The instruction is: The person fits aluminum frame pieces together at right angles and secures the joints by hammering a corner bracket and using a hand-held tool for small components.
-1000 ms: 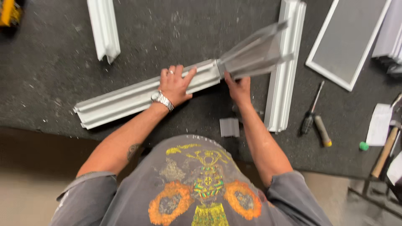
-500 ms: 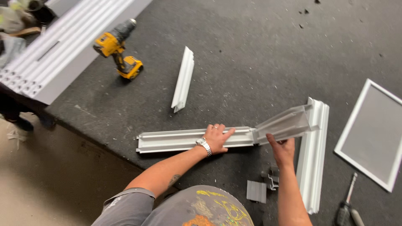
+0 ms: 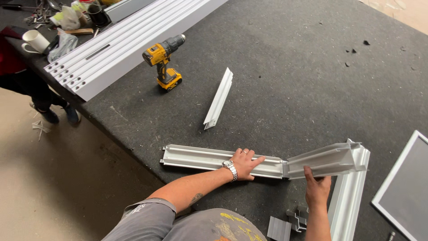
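Observation:
My left hand (image 3: 246, 163) lies flat, fingers spread, on a long white window-frame profile (image 3: 200, 157) that rests on the dark felt table (image 3: 290, 67). My right hand (image 3: 317, 186) grips the underside of a second white profile (image 3: 325, 160), which is tilted up and meets the first at a corner joint. That raised piece leans over a third white profile (image 3: 350, 201) lying along the right.
A yellow cordless drill (image 3: 162, 60) stands further back. A short white profile (image 3: 219, 98) lies mid-table. Long white profiles (image 3: 125, 38) are stacked at the back left, beside a white mug (image 3: 34, 41) and clutter. Small grey corner brackets (image 3: 290, 223) lie near me. A framed grey panel (image 3: 403, 187) sits at right.
My view has swung left and up, bringing the drill and the stacked profiles into sight. Both hands have stayed on the same two joined profiles.

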